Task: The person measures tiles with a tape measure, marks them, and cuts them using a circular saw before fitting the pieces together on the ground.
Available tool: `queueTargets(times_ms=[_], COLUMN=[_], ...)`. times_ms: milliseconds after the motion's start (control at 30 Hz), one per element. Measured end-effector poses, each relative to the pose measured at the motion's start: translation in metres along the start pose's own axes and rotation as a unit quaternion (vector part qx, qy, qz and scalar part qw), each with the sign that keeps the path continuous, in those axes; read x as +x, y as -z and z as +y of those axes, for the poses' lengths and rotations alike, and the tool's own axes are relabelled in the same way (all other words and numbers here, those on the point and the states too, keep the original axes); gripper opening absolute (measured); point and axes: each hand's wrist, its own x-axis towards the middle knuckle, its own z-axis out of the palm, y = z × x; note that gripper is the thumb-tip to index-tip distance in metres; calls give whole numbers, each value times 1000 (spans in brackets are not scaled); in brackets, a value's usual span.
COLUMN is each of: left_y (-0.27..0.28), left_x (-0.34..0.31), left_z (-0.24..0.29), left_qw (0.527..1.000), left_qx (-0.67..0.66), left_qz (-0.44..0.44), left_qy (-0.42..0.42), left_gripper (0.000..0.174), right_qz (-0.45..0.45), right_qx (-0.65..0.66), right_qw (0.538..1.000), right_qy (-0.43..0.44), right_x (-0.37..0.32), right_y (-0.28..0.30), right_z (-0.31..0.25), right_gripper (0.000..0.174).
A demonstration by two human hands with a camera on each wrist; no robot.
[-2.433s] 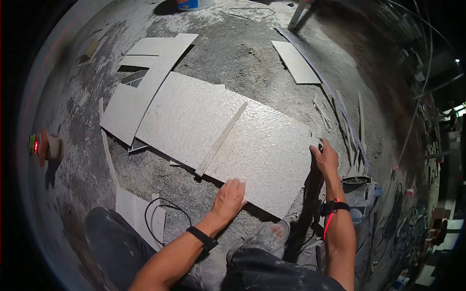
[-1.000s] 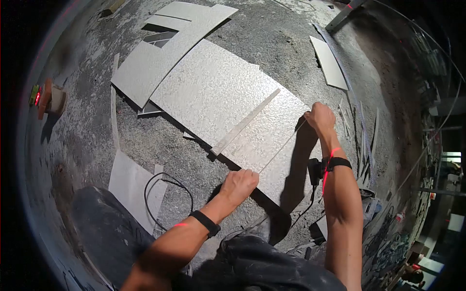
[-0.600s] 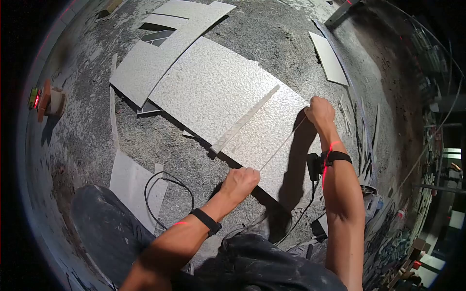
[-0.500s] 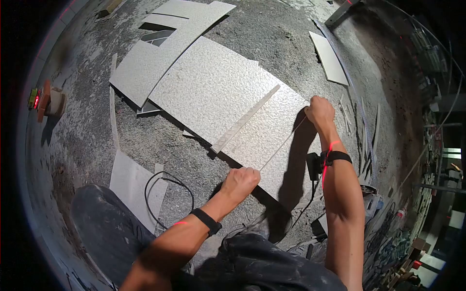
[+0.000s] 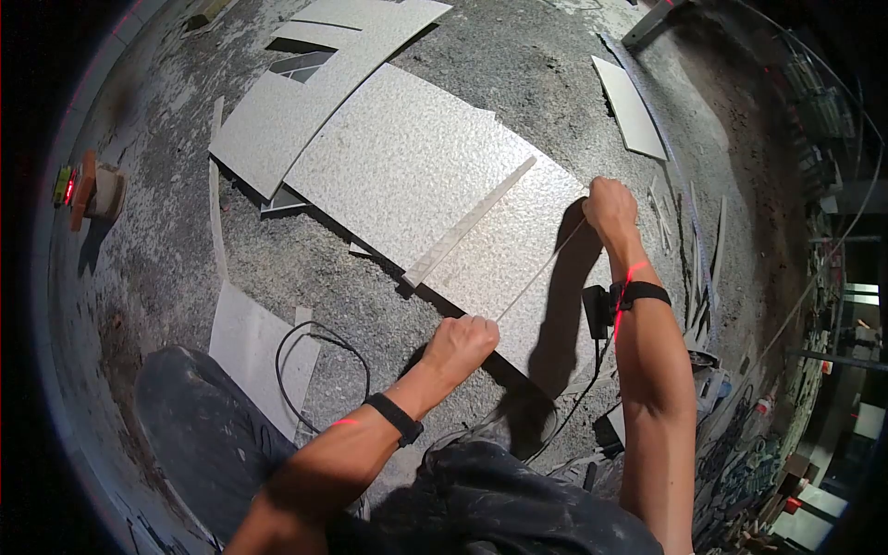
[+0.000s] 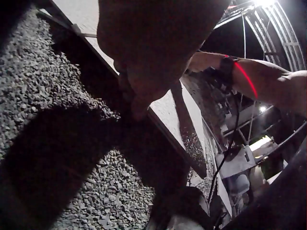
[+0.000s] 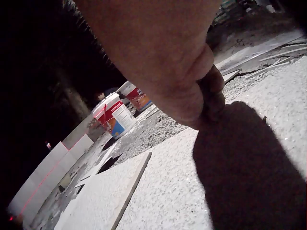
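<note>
A large speckled grey tile (image 5: 532, 240) lies on the gravelly floor. A thin taut line (image 5: 541, 272) runs across it between my two hands. My left hand (image 5: 465, 339) is fisted at the tile's near edge and pinches one end of the line. My right hand (image 5: 609, 203) pinches the other end at the far edge. A narrow cut strip (image 5: 472, 222) lies slantwise on the tile, left of the line. The left wrist view shows my curled left hand (image 6: 144, 62) over the tile's edge (image 6: 168, 110). In the right wrist view my right hand (image 7: 192, 81) hovers just above the tile (image 7: 168, 191).
A second large tile (image 5: 398, 157) and cut pieces (image 5: 268, 129) lie to the upper left, another piece (image 5: 629, 106) at the top right. A black cable loop (image 5: 305, 356) lies on a white sheet (image 5: 250, 347). Thin offcuts (image 5: 689, 240) lie right. A red laser device (image 5: 88, 190) stands left. Buckets (image 7: 117, 115) stand far off.
Earlier both hands lay flat at the tile's edges; now both are fisted and hold a taut line across it. Over the last second the hands have barely shifted.
</note>
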Motion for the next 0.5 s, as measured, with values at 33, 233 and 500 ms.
queueTargets(times_ms=[33,233,500], left_y=[0,-4,-2], left_x=[0,0,1], left_z=[0,-2,-2], left_qw=[1000,1000,1000], left_qx=[0,-2,-12], left_qz=[0,-15,-26], left_qy=[0,-2,2], left_gripper=[5,4,4], right_qz=[0,37,48], right_qx=[0,16,15], right_qw=[1000,999,999], right_qy=[0,13,17], right_x=[1,-1,0], right_y=[-2,-3,-5], right_z=[1,3,1], right_gripper=[15,17,18])
